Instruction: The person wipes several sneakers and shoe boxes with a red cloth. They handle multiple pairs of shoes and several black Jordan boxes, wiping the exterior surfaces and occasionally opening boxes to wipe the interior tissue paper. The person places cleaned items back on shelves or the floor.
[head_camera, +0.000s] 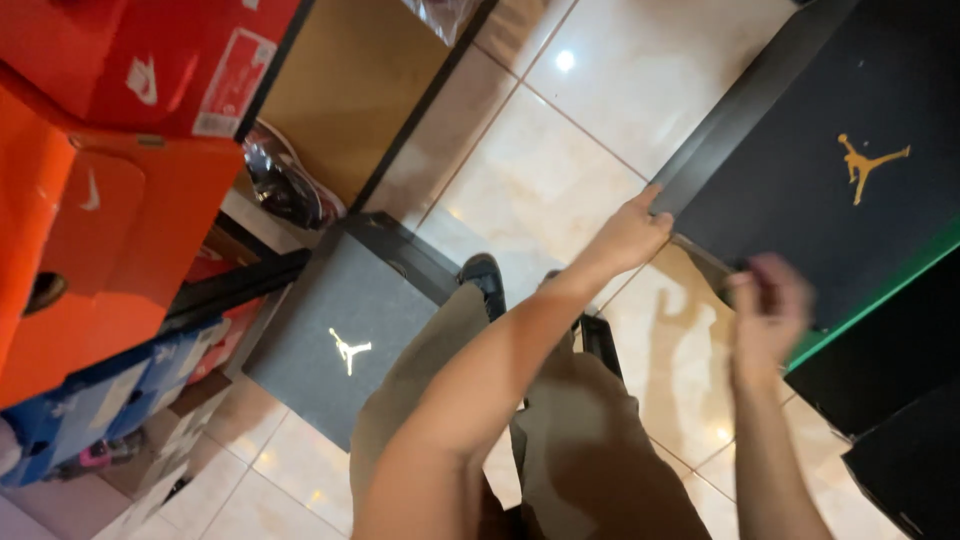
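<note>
1. Black shoebox (800, 170) with gold logo, upper right, atop dark stacked boxes (890, 400).
2. Left hand (632, 233) fingers grasping lid edge; right hand (768, 310) blurred, grip unclear.
3. Risk: box sliding onto tiled floor (540, 170), thin edge hold.

Warm indoor light from overhead. Small bright glare spot on the glossy beige floor tiles (560, 130), with softer reflections lower down. Arm shadows fall across the tiles between the hands. Right hand (768, 310) smeared by motion blur; left hand (632, 232) somewhat sharper. Matte black shoebox lid with gold figure (810, 190) reads dark, little surface detail. Orange cardboard boxes (90, 250) at left oversaturated, soft. Whole frame slightly hazy and tilted.
</note>
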